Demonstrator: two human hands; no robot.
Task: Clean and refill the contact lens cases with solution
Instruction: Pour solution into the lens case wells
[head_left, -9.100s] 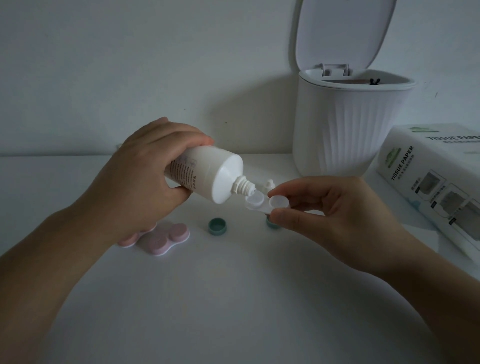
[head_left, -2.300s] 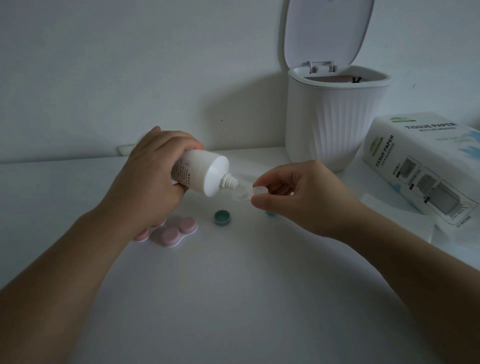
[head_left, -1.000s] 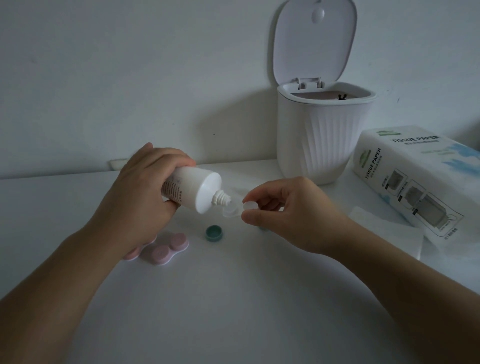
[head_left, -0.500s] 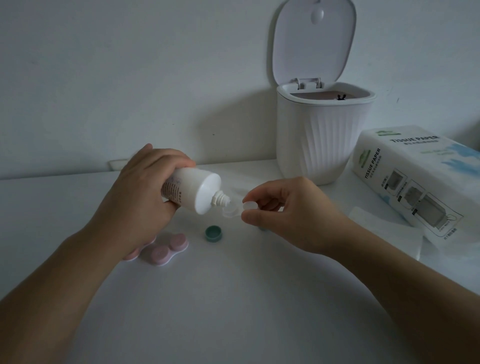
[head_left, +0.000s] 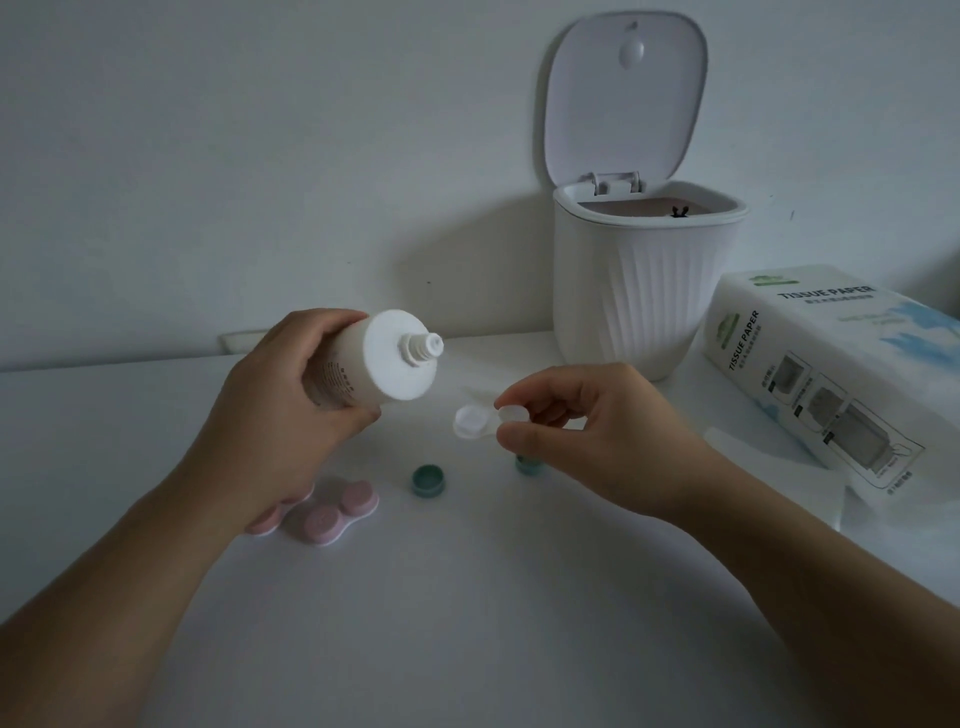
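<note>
Our left hand fingers wrap a smooth white cylindrical bottle; right hand fingers pinch a translucent double-cup lens case. Box reads "TISSUE PAPER".

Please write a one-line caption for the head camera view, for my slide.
Left hand holds the solution bottle beside an open white lens case pinched by the right hand.

- One head-worn wide-angle camera was the only view, so no overlap with another view existed.
- It looked forward and down across the white worktop toward the wall.
- Both forearms entered from the bottom corners, and the hands sat close, near frame centre.
- A white bin stood farther back, upper right.
</note>
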